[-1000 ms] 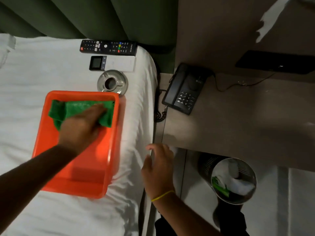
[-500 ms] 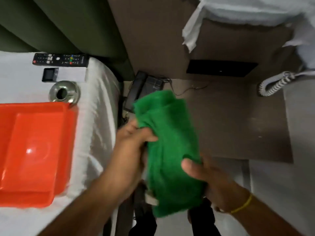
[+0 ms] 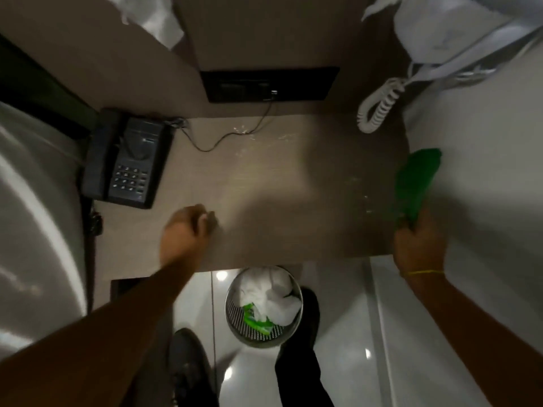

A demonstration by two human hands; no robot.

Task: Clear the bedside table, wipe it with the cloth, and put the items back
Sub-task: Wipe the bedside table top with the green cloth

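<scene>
Head view: right hand gripped the green cloth at the bedside table's right edge, long axis pointing away, bare top lying to its left. Left hand was curled, resting mid-table. Half a second earlier both hands held the cloth; phone still uncleared.

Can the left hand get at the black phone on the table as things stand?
Probably yes: the left hand rests fisted on the table, the phone just beyond it, with only bare tabletop between.
</scene>
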